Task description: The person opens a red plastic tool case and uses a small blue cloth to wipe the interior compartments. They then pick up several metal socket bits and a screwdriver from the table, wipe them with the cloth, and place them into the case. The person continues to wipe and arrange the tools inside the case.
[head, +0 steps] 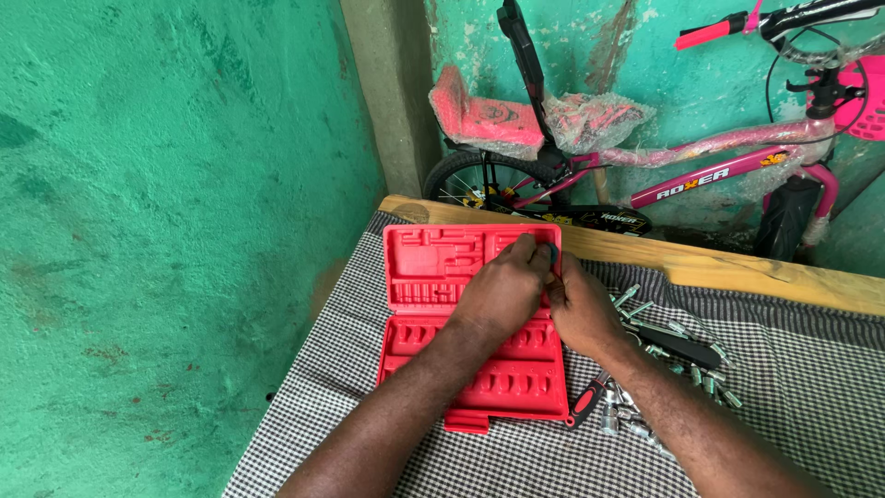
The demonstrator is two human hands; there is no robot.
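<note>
Both hands are up at the far right corner of the open red tool case (433,304), which lies on the checked cloth (793,387) of the worktop. Left hand (502,290) and right hand (576,309) pinch together on a small dark piece (552,252), grip clamped, fingertips touching. Loose metal sockets (687,364) and a red-and-black handle (584,404) lie just right of the case. A pink bicycle (701,166) leans behind.

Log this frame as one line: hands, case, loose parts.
left hand: on red tool case lid, pinching small dark part | right hand: beside it at case edge | sockets: loose on checked cloth
</note>
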